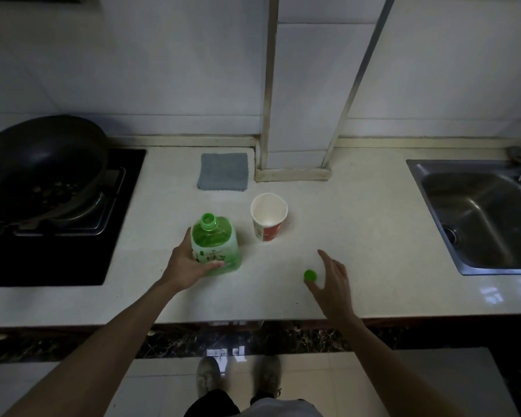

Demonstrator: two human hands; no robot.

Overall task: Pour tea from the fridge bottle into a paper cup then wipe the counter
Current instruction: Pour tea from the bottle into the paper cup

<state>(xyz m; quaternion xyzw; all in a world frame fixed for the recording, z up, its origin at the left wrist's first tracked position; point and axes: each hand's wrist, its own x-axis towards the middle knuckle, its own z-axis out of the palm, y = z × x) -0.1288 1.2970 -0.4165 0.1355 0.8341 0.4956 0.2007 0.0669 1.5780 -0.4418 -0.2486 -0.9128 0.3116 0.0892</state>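
Note:
A green tea bottle (215, 245) stands upright on the white counter (358, 236), uncapped. My left hand (190, 263) wraps around its lower left side. Just to the right of the bottle stands an empty paper cup (269, 216), white inside with a red print. The green cap (310, 275) lies on the counter near the front, and my right hand (333, 284) hovers beside it with fingers spread, thumb tip close to the cap. A folded grey cloth (223, 172) lies flat at the back of the counter, behind the bottle.
A black wok (42, 164) sits on the dark stove (57, 260) at the left. A steel sink (481, 218) with a tap is set in the counter at the right. A tiled column (295, 164) juts out behind the cup. The counter's front edge runs below my hands.

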